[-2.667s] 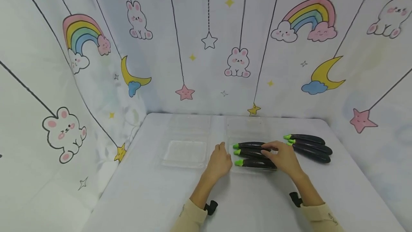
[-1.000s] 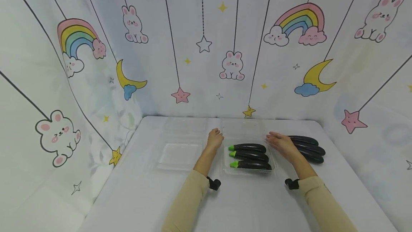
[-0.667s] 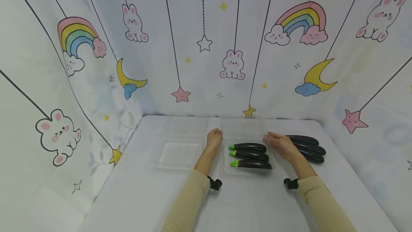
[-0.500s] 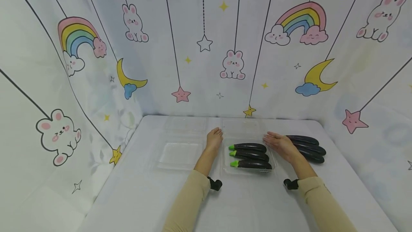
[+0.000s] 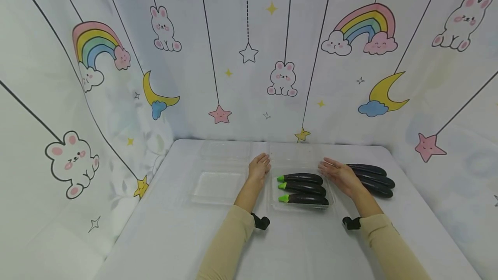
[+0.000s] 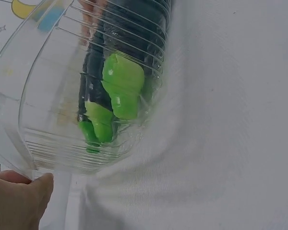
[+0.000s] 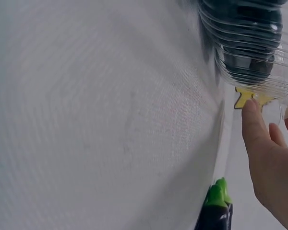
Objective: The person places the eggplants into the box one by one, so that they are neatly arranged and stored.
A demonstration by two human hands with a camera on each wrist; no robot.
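Note:
Three dark eggplants with green stems (image 5: 305,189) lie side by side in a clear plastic box (image 5: 274,200), its see-through lid (image 5: 295,153) folded back flat behind it. My left hand (image 5: 258,168) is at the box's back left corner; the left wrist view shows thumb and finger pinching the plastic edge. Opposite, at the back right corner, is my right hand (image 5: 340,176), its fingers held out fairly straight. In the right wrist view its thumb meets the clear rim, though the exact contact is partly cut off. Several eggplants (image 5: 376,181) lie right of this hand, partly hidden.
A second clear box (image 5: 218,188), its lid (image 5: 225,151) laid back, stands left of my left forearm. All of it rests on a white-covered table (image 5: 186,237). A printed curtain (image 5: 256,98) closes off the back and sides.
My right hand has let go of the eggplants in the box and moved to its back right corner. The left hand has moved to the back left corner. Lately both stay nearly still.

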